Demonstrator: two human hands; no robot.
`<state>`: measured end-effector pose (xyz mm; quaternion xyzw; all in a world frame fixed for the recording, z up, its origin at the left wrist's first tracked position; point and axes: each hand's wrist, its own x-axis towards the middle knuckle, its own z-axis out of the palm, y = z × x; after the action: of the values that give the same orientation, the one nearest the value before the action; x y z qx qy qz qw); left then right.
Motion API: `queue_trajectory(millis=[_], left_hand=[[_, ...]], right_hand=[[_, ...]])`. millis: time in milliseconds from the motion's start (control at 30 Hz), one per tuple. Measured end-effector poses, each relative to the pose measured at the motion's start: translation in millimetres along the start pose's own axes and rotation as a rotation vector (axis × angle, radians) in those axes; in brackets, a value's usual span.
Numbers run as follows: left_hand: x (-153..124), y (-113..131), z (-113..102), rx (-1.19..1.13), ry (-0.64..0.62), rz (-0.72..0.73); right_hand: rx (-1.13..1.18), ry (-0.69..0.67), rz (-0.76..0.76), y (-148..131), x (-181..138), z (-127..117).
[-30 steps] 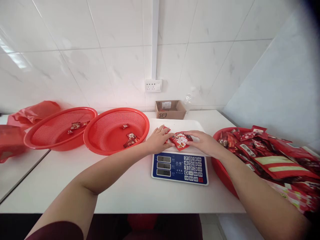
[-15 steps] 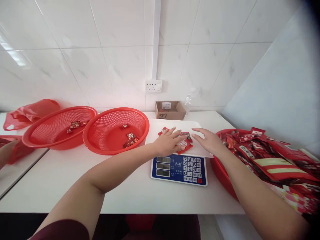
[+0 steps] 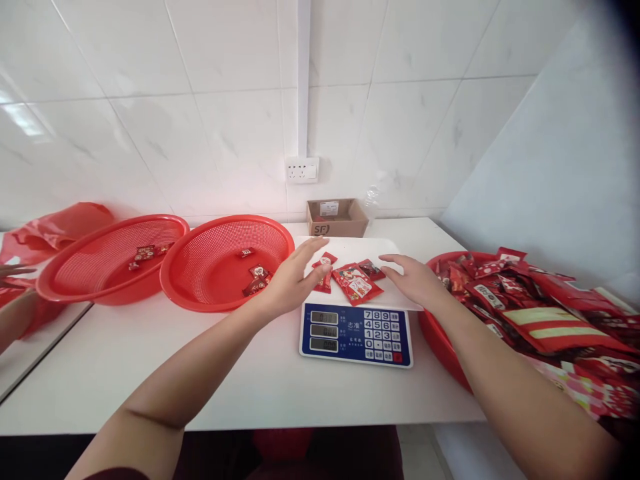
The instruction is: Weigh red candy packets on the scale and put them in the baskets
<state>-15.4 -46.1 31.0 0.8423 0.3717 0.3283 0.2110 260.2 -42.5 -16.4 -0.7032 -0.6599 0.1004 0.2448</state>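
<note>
On the white pan [image 3: 355, 248] of a blue-fronted digital scale [image 3: 343, 360], red printed packets [image 3: 357, 287] are laid close together, with a darker packet [image 3: 371, 269] at their right. The left hand [image 3: 294, 279] is held at the pan's left edge, its grip spread, thumb and fingers apart; whether the nearest packet is touched by the thumb cannot be told. The right hand [image 3: 414, 279] is held over the pan's right side, its grip likewise parted, fingertips just beside the darker packet. The scale is set on a white desk [image 3: 240, 393], between two red perforated baskets [image 3: 200, 283] on the left and a heaped red basket [image 3: 440, 343] on the right. Behind it, a cardboard box [image 3: 340, 229] is seen.
</note>
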Motion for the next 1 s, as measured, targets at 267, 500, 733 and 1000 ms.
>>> queue_trajectory(millis=[267, 500, 733, 1000], left_hand=[[-60.9, -5.0, -14.9, -0.049, 0.07, -0.134], [-66.3, -11.6, -8.3, -0.044, -0.005, -0.071], [-61.5, -7.1, 0.3, -0.051, -0.034, -0.033], [-58.5, -9.5, 6.8, -0.016, -0.066, -0.003]], right_hand=[[-0.007, -0.042, 0.011, 2.3, 2.9, 7.6], [0.015, -0.086, -0.028, 0.8, 0.5, 8.7], [-0.016, -0.038, -0.052, -6.1, -1.3, 1.8], [-0.288, 0.125, 0.206, 23.3, -6.5, -70.8]])
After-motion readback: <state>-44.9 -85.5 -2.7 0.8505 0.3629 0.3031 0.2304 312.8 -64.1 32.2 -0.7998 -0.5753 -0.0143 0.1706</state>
